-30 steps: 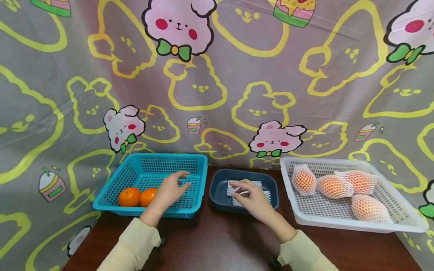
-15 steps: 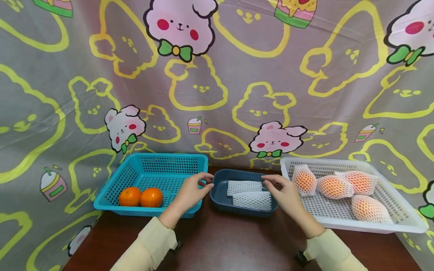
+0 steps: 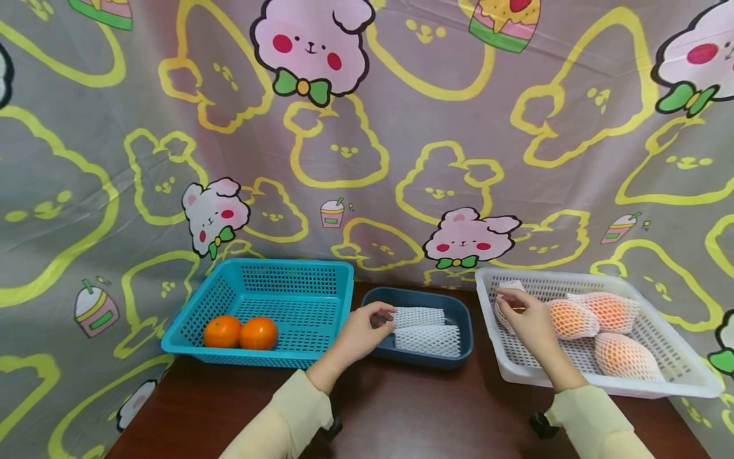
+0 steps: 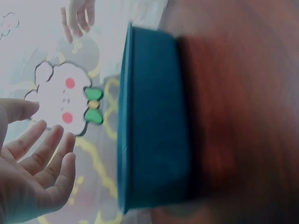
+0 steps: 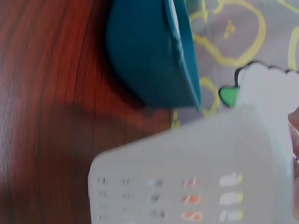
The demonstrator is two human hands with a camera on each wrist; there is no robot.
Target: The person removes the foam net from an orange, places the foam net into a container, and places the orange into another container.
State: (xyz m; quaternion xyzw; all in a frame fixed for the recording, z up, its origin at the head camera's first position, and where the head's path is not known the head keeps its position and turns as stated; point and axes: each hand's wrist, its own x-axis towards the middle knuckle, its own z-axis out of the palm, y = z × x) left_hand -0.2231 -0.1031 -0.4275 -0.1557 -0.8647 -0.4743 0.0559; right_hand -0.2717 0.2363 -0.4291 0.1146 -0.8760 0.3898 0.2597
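Note:
My left hand (image 3: pixel 364 331) hovers at the left rim of the dark blue tub (image 3: pixel 415 361), fingers loosely bent with nothing between them. Two white foam net sleeves (image 3: pixel 427 340) lie flat inside that tub. Over the left end of the white basket (image 3: pixel 573 381) is my right hand (image 3: pixel 532 322), its relaxed fingers right above a fruit in a foam net (image 3: pixel 504 317), partly hiding it. The left wrist view shows my left palm (image 4: pixel 35 179) beside the tub's side wall (image 4: pixel 156 121), fingers spread. Only fingertips (image 5: pixel 294 140) of the right hand show in its wrist view.
Several more orange fruits in foam nets (image 3: pixel 616 312) lie in the white basket. On the left, a turquoise basket (image 3: pixel 298 268) holds two bare orange fruits (image 3: pixel 259 333). All three containers stand on a dark brown table (image 3: pixel 436 414) before a patterned cloth (image 3: pixel 367 140).
My left hand has moved right from above the turquoise basket to the tub's left side. My right hand has left the tub and moved right, over the white basket. The containers stay put.

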